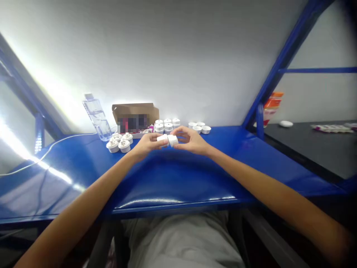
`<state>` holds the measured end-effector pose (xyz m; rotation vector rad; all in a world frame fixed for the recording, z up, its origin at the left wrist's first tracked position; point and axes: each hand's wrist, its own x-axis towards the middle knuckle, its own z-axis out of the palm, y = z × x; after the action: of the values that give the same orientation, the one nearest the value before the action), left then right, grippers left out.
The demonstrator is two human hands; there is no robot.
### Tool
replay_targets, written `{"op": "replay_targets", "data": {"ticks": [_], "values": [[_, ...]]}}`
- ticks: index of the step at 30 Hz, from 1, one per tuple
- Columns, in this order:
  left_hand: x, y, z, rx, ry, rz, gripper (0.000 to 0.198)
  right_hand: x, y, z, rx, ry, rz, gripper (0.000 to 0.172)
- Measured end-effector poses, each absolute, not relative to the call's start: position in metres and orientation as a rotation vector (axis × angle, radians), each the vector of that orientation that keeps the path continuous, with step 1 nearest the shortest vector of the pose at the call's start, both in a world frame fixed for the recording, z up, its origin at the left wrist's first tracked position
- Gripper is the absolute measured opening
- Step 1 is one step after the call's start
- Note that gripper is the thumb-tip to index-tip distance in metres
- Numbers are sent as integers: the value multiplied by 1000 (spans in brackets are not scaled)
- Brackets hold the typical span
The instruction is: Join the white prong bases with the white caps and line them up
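Hands meet over the middle of the blue table (173,178), far edge side, each pinching one small white round part. Left hand (147,143) grips the left part (162,139); right hand (191,140) grips the right part (173,140). The two parts touch or nearly touch, end to end; I cannot tell whether they are already seated in each other.

Key relation: the parts lie side by side on a left-right line, so their shared axis runs across the view, roughly parallel to the table's front edge. Each part sits at its own hand's fingertips, between the two hands, held just above the tabletop, not resting on it. Neither hand is clearly nearer to the joint; they are about symmetric.

Fingers: both hands closed in a fingertip pinch on their part, thumbs toward the person, other fingers curled over the top. Right hand's fingers arch higher.

Around them:
- cluster of white caps (119,142) just left of the left hand, on the table
- stacked white caps (167,125) behind the hands
- a few more caps (199,127) behind the right hand
- open cardboard box (135,116) and clear plastic bottle (96,117) at the back left
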<state>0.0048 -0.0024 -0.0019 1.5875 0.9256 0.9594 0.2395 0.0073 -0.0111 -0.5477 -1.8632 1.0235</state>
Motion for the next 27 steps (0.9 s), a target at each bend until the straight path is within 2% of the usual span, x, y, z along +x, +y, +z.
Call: {"op": "replay_targets", "data": {"ticks": [5,9,11,13,18,21,26,27], "values": [[5,-3,0,1575,905,900,47,234,-3,-15,-563,-1844,888,41],[6,-2,-2,1563,958,867,55,233,-10,-12,-457,-2055,575,30],[7,-2,-4,1543,947,878,57,231,-13,-11,-477,-2072,505,30],[9,-3,-5,1561,920,920,57,227,-15,-11,-624,-1941,625,34],[14,-8,-6,1714,836,1005,47,219,-11,-15,-935,-1555,1250,34],[14,-9,-5,1734,810,1051,51,219,-8,-14,-930,-1446,1354,34],[16,-11,-3,1769,769,1099,54,223,-6,-11,-1063,-1415,1598,62],[17,-11,-3,1756,786,1111,52,223,-5,-11,-1035,-1420,1606,62]]}}
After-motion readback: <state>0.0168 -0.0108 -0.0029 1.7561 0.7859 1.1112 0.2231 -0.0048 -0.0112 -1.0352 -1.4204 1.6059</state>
